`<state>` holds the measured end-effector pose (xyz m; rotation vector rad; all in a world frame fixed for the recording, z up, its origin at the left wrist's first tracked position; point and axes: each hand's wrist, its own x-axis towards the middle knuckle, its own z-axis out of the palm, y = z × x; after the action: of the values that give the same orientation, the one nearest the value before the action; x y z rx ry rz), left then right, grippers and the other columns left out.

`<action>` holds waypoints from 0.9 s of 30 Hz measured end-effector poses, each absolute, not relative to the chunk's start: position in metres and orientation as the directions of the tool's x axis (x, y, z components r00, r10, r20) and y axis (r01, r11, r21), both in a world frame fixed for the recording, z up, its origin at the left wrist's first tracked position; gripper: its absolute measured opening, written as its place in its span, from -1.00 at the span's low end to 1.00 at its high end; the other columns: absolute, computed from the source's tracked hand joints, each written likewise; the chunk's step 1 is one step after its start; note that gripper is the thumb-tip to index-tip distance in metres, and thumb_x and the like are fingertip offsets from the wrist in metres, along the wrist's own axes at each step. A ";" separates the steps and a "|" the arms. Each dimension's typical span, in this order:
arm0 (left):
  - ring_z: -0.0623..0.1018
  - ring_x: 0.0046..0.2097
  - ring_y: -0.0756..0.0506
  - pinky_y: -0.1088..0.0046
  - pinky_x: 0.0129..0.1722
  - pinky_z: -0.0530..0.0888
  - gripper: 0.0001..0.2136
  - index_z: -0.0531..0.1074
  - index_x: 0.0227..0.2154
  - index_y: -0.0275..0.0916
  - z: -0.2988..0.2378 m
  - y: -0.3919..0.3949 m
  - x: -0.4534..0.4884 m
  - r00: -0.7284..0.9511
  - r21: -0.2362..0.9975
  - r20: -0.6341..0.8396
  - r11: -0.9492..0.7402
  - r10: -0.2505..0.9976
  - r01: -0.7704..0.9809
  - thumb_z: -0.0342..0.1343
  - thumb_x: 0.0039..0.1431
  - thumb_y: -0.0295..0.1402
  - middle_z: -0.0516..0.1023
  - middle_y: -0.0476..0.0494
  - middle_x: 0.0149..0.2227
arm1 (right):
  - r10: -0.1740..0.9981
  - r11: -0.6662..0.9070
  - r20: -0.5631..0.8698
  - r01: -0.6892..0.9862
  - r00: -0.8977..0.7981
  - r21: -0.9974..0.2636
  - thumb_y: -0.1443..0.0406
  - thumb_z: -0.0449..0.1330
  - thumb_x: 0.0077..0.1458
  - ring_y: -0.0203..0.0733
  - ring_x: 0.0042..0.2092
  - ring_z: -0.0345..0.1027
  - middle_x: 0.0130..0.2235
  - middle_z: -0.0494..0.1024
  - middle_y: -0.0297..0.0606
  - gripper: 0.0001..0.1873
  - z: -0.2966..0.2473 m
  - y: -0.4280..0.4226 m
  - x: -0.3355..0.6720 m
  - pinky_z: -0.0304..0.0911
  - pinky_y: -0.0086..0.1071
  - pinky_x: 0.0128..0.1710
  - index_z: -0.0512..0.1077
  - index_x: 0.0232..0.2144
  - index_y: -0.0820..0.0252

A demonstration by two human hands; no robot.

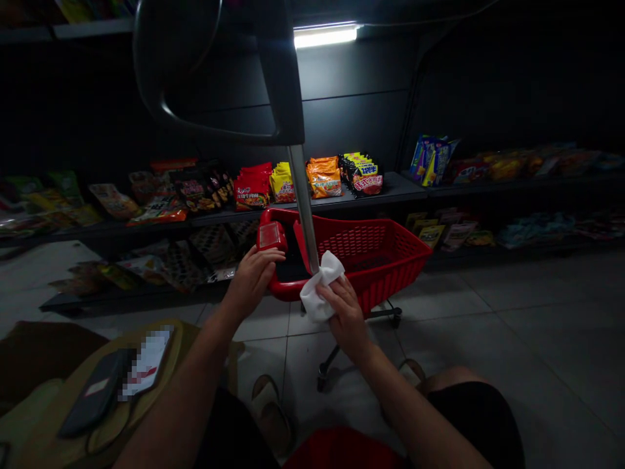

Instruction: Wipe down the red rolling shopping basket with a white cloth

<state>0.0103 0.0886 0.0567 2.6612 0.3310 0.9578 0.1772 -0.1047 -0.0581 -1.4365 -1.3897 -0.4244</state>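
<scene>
Nearest, at the lower left, an olive bag (161, 365) lies flat with a dark case (95, 394) on top of it; just past it, a pale sandal (268, 400) rests on the tiled floor (512, 339) between the person's legs; beyond the sandal stands a red basket (385, 251) on a wheeled frame (322, 374), close in front of the knees. The left hand (251, 277) is curled over the basket's near rim at its left corner, fingers closed on the plastic edge; the right hand (346, 312) is closed around a white cloth (319, 290), bunched in the fist and pressed against the foot of the metal pole (303, 202), where the pole meets the basket's near rim. The pole rises tilted to a black handle (215, 85) near the top edge of the view; behind the basket, a dark shelf (390, 189) carries red packets (251, 189) and orange packets (323, 179) along its front edge; farthest, a light strip (325, 36) glows above.
</scene>
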 end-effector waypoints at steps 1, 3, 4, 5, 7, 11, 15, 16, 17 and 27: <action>0.48 0.19 -0.09 0.06 0.38 0.11 -0.68 0.45 -0.03 -0.10 0.056 0.081 0.010 0.730 0.330 0.609 -0.936 0.309 0.120 -0.20 0.42 -0.26 0.57 -0.08 0.08 | 0.495 0.208 0.827 0.888 0.266 -0.410 0.48 0.04 0.19 -0.08 0.36 0.13 0.21 0.46 -0.22 -0.47 -0.065 -0.106 0.181 -0.03 0.06 0.39 0.47 0.13 0.02; 0.47 0.19 -0.08 0.08 0.37 0.14 -0.70 0.44 -0.01 -0.10 0.054 0.063 0.011 0.730 0.284 0.621 -0.950 0.284 0.128 -0.18 0.42 -0.28 0.57 -0.07 0.07 | 0.410 0.120 0.820 0.868 0.398 -0.481 0.48 0.03 0.15 -0.06 0.31 0.21 0.15 0.51 -0.21 -0.48 -0.083 -0.111 0.192 0.02 0.09 0.35 0.50 0.09 0.03; 0.47 0.18 -0.09 0.08 0.36 0.16 -0.70 0.45 -0.01 -0.10 0.052 0.055 0.012 0.745 0.259 0.611 -0.957 0.267 0.131 -0.17 0.42 -0.28 0.58 -0.07 0.06 | 0.348 0.071 0.791 0.827 0.503 -0.557 0.47 0.04 0.14 -0.05 0.28 0.25 0.12 0.53 -0.19 -0.48 -0.091 -0.113 0.198 0.09 0.08 0.32 0.51 0.08 0.06; 0.47 0.17 -0.11 0.08 0.36 0.16 -0.72 0.46 -0.03 -0.10 0.051 0.047 0.013 0.760 0.235 0.598 -0.962 0.254 0.136 -0.15 0.42 -0.28 0.59 -0.08 0.03 | 0.291 0.041 0.744 0.770 0.601 -0.637 0.47 0.04 0.14 -0.05 0.25 0.28 0.10 0.53 -0.16 -0.49 -0.097 -0.115 0.202 0.16 0.06 0.28 0.51 0.09 0.10; 0.48 0.12 -0.13 0.06 0.34 0.16 -0.74 0.49 -0.11 -0.13 0.047 0.037 0.017 0.765 0.206 0.595 -0.967 0.247 0.152 -0.12 0.40 -0.28 0.60 -0.09 -0.07 | 0.241 0.043 0.662 0.674 0.710 -0.738 0.45 0.03 0.14 -0.06 0.23 0.30 0.13 0.50 -0.10 -0.48 -0.103 -0.117 0.204 0.23 -0.01 0.24 0.48 0.12 0.15; 0.50 -0.03 -0.14 0.06 0.30 0.22 -0.73 0.50 -0.26 -0.15 0.040 0.032 0.023 0.724 0.211 0.634 -0.961 0.272 0.176 -0.12 0.39 -0.29 0.57 -0.09 -0.25 | 0.360 0.141 0.732 0.741 0.579 -0.656 0.46 0.00 0.16 -0.06 0.32 0.16 0.25 0.39 -0.13 -0.44 -0.094 -0.118 0.196 0.08 0.02 0.34 0.45 0.16 0.09; 0.49 -0.03 -0.13 0.07 0.29 0.21 -0.72 0.49 -0.28 -0.17 0.037 0.034 0.020 0.689 0.230 0.664 -0.956 0.290 0.180 -0.13 0.39 -0.31 0.55 -0.09 -0.26 | 0.373 0.135 0.694 0.704 0.616 -0.697 0.48 0.04 0.12 -0.05 0.24 0.27 0.17 0.42 -0.13 -0.45 -0.088 -0.116 0.189 0.18 -0.05 0.28 0.51 0.10 0.06; 0.49 -0.03 -0.13 0.08 0.29 0.21 -0.72 0.49 -0.28 -0.17 0.036 0.035 0.019 0.684 0.232 0.670 -0.957 0.289 0.176 -0.13 0.39 -0.32 0.56 -0.09 -0.27 | 0.346 0.116 0.658 0.666 0.669 -0.737 0.47 0.06 0.12 -0.04 0.22 0.30 0.16 0.41 -0.12 -0.45 -0.089 -0.114 0.186 0.20 -0.07 0.26 0.50 0.11 0.06; 0.49 -0.03 -0.13 0.08 0.29 0.21 -0.72 0.49 -0.29 -0.18 0.036 0.036 0.018 0.680 0.233 0.674 -0.957 0.287 0.173 -0.13 0.38 -0.32 0.56 -0.08 -0.28 | 0.326 0.107 0.635 0.640 0.700 -0.761 0.46 0.07 0.12 -0.04 0.21 0.30 0.16 0.39 -0.11 -0.46 -0.091 -0.113 0.181 0.21 -0.09 0.25 0.50 0.12 0.07; 0.52 -0.08 -0.12 0.09 0.27 0.26 -0.75 0.49 -0.37 -0.19 0.030 0.049 0.018 0.626 0.220 0.731 -0.962 0.273 0.163 -0.07 0.34 -0.36 0.54 -0.06 -0.36 | 0.363 0.112 0.528 0.527 0.768 -0.843 0.45 0.10 0.07 -0.04 0.13 0.37 0.06 0.51 -0.13 -0.51 -0.123 -0.109 0.159 0.28 -0.11 0.19 0.51 0.04 0.11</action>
<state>0.0178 0.0490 0.0297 2.7116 0.3657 1.2523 0.1592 -0.1092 -0.1232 -1.4978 -0.7567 -0.1386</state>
